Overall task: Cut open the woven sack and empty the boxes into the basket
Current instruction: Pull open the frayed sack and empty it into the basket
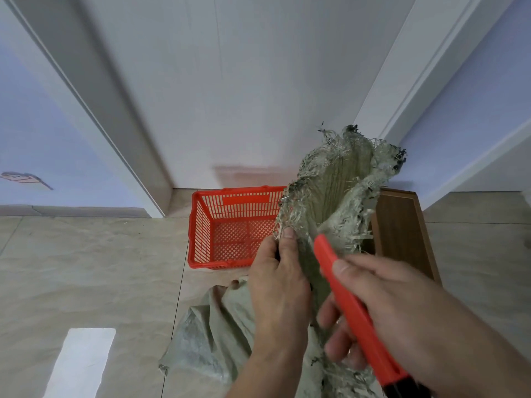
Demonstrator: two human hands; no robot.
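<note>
Landmark: basket [207,225]. Red, on the floor against the door [230,81], nothing visible inside it, so no boxes emptied yet.

Just right of the basket and nearer the camera: left hand [280,285] pinches the sack [333,185] at its frayed edge, thumb on the fabric, and holds the top up. The raised part overlaps the basket's right end. The rest of the sack droops to the floor in front of the basket, nearer than it.

Right of that: right hand [382,308] has its fingers wrapped round a red knife [349,300], index along the spine. The knife tip sits in the sack's fold, just right of the left thumb. The blade itself is hard to make out.

Far right of the basket, behind the sack: a brown wooden board [402,231] on the floor.

Status, my read: cutting stage, underway. The sack top looks ragged and partly open, but I can't tell how much of that is a cut. No boxes visible anywhere; presumably in the lower sack. Left to do: finish the opening, tip the boxes into the basket.
</note>
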